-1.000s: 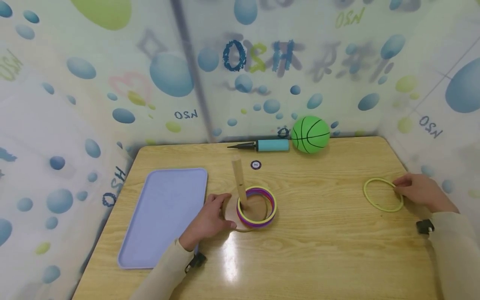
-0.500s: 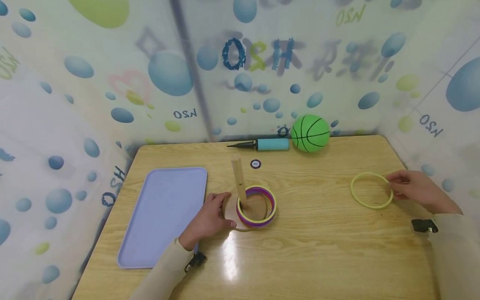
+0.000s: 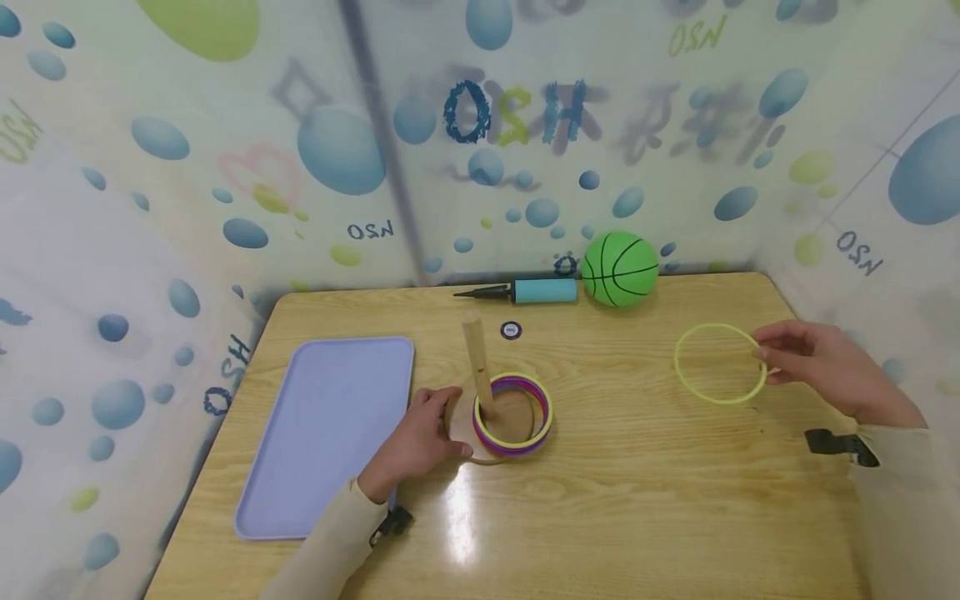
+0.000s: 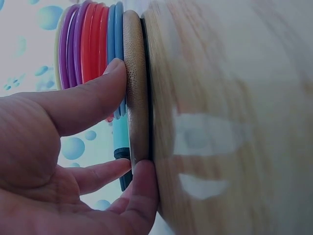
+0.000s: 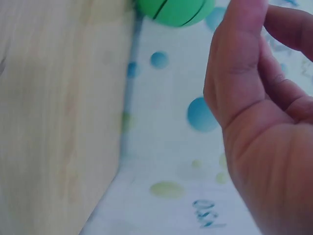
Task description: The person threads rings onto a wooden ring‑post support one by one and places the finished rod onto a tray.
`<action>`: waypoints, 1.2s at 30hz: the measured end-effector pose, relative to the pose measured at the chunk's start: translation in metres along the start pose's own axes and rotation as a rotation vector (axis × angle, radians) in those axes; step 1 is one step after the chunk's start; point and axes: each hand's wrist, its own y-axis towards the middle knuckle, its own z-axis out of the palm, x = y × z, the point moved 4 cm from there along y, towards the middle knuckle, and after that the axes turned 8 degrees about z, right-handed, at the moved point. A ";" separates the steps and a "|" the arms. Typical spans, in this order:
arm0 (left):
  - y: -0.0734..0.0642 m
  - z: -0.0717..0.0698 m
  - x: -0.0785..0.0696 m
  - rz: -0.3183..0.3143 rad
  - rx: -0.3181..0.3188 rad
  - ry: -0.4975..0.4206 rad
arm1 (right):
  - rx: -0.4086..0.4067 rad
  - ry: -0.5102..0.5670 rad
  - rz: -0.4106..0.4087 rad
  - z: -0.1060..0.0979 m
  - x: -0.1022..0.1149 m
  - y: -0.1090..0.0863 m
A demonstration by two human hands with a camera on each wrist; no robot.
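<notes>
My right hand (image 3: 832, 367) pinches a thin yellow ring (image 3: 718, 402) by its right edge, held up over the right side of the table. The right wrist view shows this hand (image 5: 259, 117) from the palm side, with the ring out of sight. On the left, my other hand (image 3: 420, 437) grips the round wooden base (image 3: 461, 421) of an upright peg (image 3: 477, 358). Thumb and fingers (image 4: 145, 186) curve along the base's rim in the left wrist view. Around the peg lies a stack of rings (image 4: 93, 44), yellow, purple, red and blue.
A pale blue tray (image 3: 330, 433) lies left of the base. Toward the back edge are a blue hand pump (image 3: 545, 291) with a black nozzle, a green basketball (image 3: 619, 268) and a small round chip (image 3: 511, 331). Patterned walls enclose the wooden table (image 3: 637, 500).
My right hand has lifted the yellow ring and carried it leftward and a little toward the back. The left hand stays in place on the base.
</notes>
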 end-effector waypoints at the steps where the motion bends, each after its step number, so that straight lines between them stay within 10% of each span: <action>1: 0.000 0.000 0.000 0.001 0.000 0.002 | 0.000 0.007 -0.004 0.000 0.004 -0.001; 17: 0.000 0.000 0.000 0.000 0.007 0.000 | -0.012 0.146 -0.167 0.019 0.081 -0.023; 36: -0.001 0.000 -0.001 0.009 0.014 0.033 | 0.237 0.772 -0.527 0.070 0.178 -0.038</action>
